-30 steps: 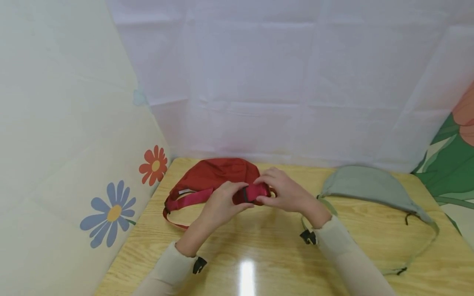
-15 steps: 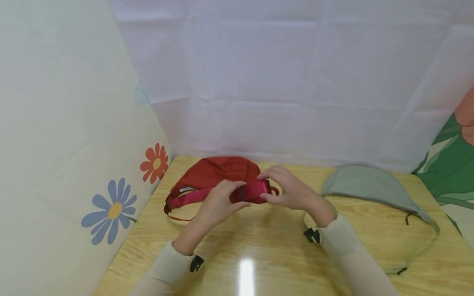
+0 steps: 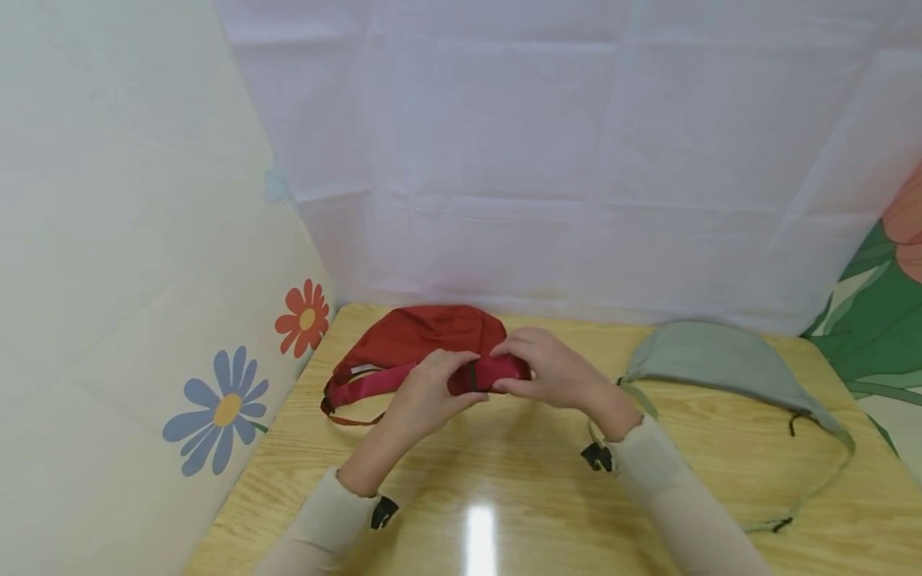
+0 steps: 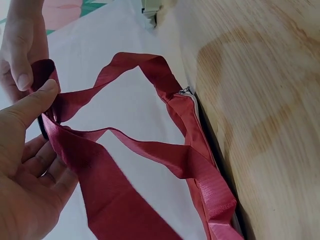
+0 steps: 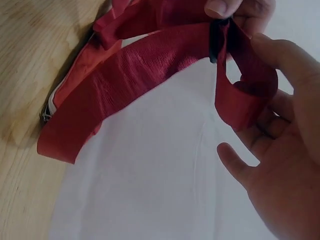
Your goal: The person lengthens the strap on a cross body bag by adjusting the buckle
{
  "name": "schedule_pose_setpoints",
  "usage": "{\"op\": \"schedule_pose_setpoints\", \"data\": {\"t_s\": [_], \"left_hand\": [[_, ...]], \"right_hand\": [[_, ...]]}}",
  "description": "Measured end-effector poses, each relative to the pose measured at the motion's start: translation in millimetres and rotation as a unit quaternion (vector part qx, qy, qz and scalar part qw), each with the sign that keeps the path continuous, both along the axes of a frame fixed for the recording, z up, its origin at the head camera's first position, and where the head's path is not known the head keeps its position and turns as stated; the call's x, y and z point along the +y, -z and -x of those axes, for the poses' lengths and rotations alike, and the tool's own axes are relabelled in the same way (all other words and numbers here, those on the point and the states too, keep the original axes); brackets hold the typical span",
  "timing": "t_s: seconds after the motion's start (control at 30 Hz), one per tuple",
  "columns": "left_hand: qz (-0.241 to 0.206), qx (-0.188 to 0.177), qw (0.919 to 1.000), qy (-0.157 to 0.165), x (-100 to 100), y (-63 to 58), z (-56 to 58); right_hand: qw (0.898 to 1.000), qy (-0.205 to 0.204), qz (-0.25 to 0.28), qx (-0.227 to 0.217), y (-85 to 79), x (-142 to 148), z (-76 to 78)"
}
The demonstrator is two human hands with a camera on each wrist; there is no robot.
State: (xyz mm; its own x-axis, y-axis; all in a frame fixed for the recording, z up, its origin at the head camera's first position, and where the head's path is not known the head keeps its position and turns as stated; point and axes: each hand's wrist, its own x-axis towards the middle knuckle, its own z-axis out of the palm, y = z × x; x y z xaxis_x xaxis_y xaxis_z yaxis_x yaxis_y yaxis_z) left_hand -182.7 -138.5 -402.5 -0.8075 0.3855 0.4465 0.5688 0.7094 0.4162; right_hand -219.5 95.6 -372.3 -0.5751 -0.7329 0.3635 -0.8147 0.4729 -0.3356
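Observation:
A red waist bag (image 3: 435, 332) lies at the back left of the table, its wide red strap (image 4: 115, 195) lifted in front of it. At a black slider (image 3: 473, 376) on the strap, my left hand (image 3: 421, 398) pinches the webbing between thumb and fingers. My right hand (image 3: 555, 370) pinches a folded loop (image 5: 245, 107) of the same strap just right of the slider. Seen from the right wrist, the loop bulges out between thumb and fingers, and the slider (image 5: 216, 42) sits between the hands. Part of the slider is hidden by the left fingers in the left wrist view.
On the right of the wooden table (image 3: 533, 496) lies a grey-green waist bag (image 3: 713, 356), its thin strap (image 3: 814, 488) curving forward. Black clips (image 3: 384, 512) show beside both cuffs. A white sheet (image 3: 490, 160) hangs behind, and a flowered one (image 3: 144, 264) stands at left.
The right hand shifted slightly right with the loop half a second ago, and is now back left, closer to the slider. The left hand has hardly moved and keeps its pinch.

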Motion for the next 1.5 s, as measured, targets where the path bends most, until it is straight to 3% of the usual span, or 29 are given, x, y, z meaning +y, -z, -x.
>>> {"op": "schedule_pose_setpoints", "data": {"t_s": [0.27, 0.6, 0.77, 0.97, 1.13, 1.33, 1.5], "left_hand": [[0.008, -0.012, 0.9998, -0.012, -11.3, 3.3, -0.2], [0.01, 0.015, 0.9998, 0.003, -22.7, 4.2, 0.7], [0.009, 0.016, 0.9998, 0.003, -28.2, 4.4, 2.6], [-0.002, 0.016, 0.9999, -0.003, -31.0, 3.6, 3.4], [-0.014, 0.011, 0.9997, -0.014, -32.2, 3.3, 4.9], [-0.025, 0.003, 0.9994, -0.024, -31.8, 2.3, 7.4], [-0.034, 0.0, 0.9991, -0.027, -30.6, 0.3, 8.5]], "right_hand": [[0.999, 0.001, 0.036, -0.021, -2.0, 14.0, -0.4], [0.997, -0.019, 0.076, -0.029, 0.7, 16.3, 1.9], [0.993, -0.011, 0.103, -0.056, 4.1, 19.6, 2.6], [0.989, 0.009, 0.142, -0.037, 23.2, 21.4, 5.3], [0.989, 0.051, 0.137, -0.03, 44.7, 13.4, 6.1], [0.988, 0.081, 0.105, -0.077, 60.8, -2.5, 5.7], [0.985, 0.09, 0.089, -0.12, 64.4, -11.9, 6.9]]}}
